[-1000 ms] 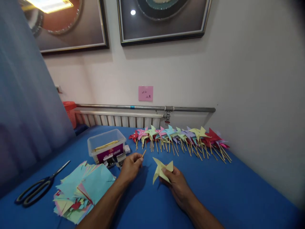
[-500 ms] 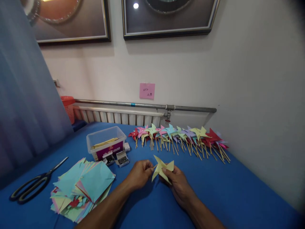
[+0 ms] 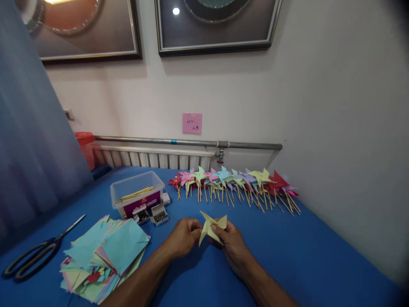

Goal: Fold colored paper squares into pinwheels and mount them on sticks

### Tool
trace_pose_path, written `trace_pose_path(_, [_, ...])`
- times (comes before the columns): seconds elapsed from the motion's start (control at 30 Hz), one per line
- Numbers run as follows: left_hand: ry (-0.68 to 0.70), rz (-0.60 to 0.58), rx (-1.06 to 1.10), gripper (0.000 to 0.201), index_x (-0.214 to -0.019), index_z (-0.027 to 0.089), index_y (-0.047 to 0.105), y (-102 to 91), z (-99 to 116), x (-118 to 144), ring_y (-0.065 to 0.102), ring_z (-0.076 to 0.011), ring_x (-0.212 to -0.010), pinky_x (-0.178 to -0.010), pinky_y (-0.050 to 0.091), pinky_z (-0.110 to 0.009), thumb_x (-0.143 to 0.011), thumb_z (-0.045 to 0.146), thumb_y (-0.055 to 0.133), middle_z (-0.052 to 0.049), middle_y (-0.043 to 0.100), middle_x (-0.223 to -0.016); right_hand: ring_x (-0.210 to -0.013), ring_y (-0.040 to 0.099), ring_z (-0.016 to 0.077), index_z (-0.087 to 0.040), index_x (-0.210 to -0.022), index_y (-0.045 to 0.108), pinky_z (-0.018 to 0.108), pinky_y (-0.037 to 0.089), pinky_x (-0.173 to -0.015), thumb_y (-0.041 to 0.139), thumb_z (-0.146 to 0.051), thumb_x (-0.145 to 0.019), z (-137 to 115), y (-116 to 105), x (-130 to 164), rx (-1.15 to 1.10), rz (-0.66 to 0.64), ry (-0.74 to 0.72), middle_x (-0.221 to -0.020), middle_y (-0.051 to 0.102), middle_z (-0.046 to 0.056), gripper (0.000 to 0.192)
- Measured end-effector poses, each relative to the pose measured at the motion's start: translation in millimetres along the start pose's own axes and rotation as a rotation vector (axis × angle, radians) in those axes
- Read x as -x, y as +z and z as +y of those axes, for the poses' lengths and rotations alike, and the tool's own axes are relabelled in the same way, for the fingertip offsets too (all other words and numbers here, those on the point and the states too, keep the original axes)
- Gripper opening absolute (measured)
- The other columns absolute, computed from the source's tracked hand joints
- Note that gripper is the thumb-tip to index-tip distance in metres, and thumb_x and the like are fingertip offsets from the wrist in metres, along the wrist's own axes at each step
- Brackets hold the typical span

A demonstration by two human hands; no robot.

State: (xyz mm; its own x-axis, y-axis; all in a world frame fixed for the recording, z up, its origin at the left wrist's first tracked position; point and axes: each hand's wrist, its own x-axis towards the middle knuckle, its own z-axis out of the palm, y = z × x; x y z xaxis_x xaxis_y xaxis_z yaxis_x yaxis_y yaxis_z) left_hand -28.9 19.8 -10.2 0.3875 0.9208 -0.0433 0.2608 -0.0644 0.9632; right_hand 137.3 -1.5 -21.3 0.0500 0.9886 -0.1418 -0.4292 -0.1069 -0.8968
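My right hand (image 3: 231, 243) pinches a pale yellow paper pinwheel (image 3: 209, 226) just above the blue table (image 3: 319, 260). My left hand (image 3: 183, 235) is closed beside it, fingers pressed to the pinwheel's back; the thin wooden stick it carried is hidden behind the paper. A row of finished coloured pinwheels on sticks (image 3: 236, 183) lies along the far edge by the wall.
A clear plastic box of wooden sticks (image 3: 137, 198) stands left of centre, with two small open boxes of pins (image 3: 153, 215) in front. A pile of cut coloured paper squares (image 3: 102, 256) lies at front left, black scissors (image 3: 38, 253) further left. A radiator and pipe (image 3: 191, 145) run behind.
My left hand has brought the stick from beside the plastic box over to the yellow pinwheel and now sits against its back. The right hand has kept its hold.
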Motion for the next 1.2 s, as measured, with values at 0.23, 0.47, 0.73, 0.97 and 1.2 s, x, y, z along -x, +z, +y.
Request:
trace_pose_path(0.23, [-0.013, -0.001, -0.036, 0.014, -0.072, 0.016, 0.059, 0.2, 3.1, 1.4, 0.042, -0.0084, -0.05, -0.051, 0.031, -0.022, -0.075, 0.028, 0.052, 0.005, 0.054, -0.058, -0.062, 0.059, 0.0135, -0.018, -0.083, 0.064, 0.026, 0.05, -0.061, 0.089, -0.034, -0.054, 0.9, 0.0, -1.5, 0.005, 0.012, -0.004, -0.069, 0.067, -0.003, 0.042])
trace_pose_path(0.47, [-0.033, 0.001, -0.041, 0.013, -0.072, 0.017, 0.057, 0.7, 2.1, 1.7, 0.039, -0.0077, -0.047, -0.05, 0.03, -0.022, -0.076, 0.028, 0.053, 0.005, 0.053, -0.056, -0.062, 0.059, 0.0143, -0.02, -0.082, 0.064, 0.027, 0.05, -0.062, 0.088, -0.035, -0.056, 0.1, 1.2, -0.6, 0.02, 0.016, -0.019, -0.068, 0.066, -0.004, 0.039])
trace_pose_path(0.73, [-0.028, 0.021, -0.031, 0.012, -0.07, 0.017, 0.057, 1.9, 2.3, 1.4, 0.04, -0.0085, -0.048, -0.049, 0.03, -0.022, -0.076, 0.027, 0.053, 0.005, 0.053, -0.055, -0.058, 0.056, 0.0134, -0.02, -0.08, 0.063, 0.026, 0.048, -0.059, 0.089, -0.034, -0.056, 1.2, 1.1, -2.4, 0.027, 0.01, -0.037, -0.064, 0.063, -0.005, 0.038])
trace_pose_path(0.97, [-0.048, 0.026, -0.003, 0.011, -0.07, 0.017, 0.057, 2.8, 2.0, 1.4, 0.038, -0.0078, -0.045, -0.048, 0.03, -0.022, -0.075, 0.026, 0.053, 0.006, 0.052, -0.054, -0.06, 0.057, 0.014, -0.02, -0.081, 0.063, 0.027, 0.048, -0.062, 0.088, -0.036, -0.058, 5.2, -1.1, -4.0, 0.02, 0.016, -0.044, -0.065, 0.064, -0.005, 0.038])
trace_pose_path(1.2, [-0.04, 0.024, 0.002, 0.013, -0.07, 0.017, 0.057, 2.4, -1.5, -1.2, 0.04, -0.0084, -0.047, -0.047, 0.029, -0.022, -0.075, 0.028, 0.054, 0.005, 0.053, -0.055, -0.056, 0.056, 0.0136, -0.019, -0.081, 0.064, 0.026, 0.046, -0.059, 0.087, -0.037, -0.058, 7.5, -3.6, -6.1, 0.037, 0.003, -0.056, -0.063, 0.064, -0.004, 0.038])
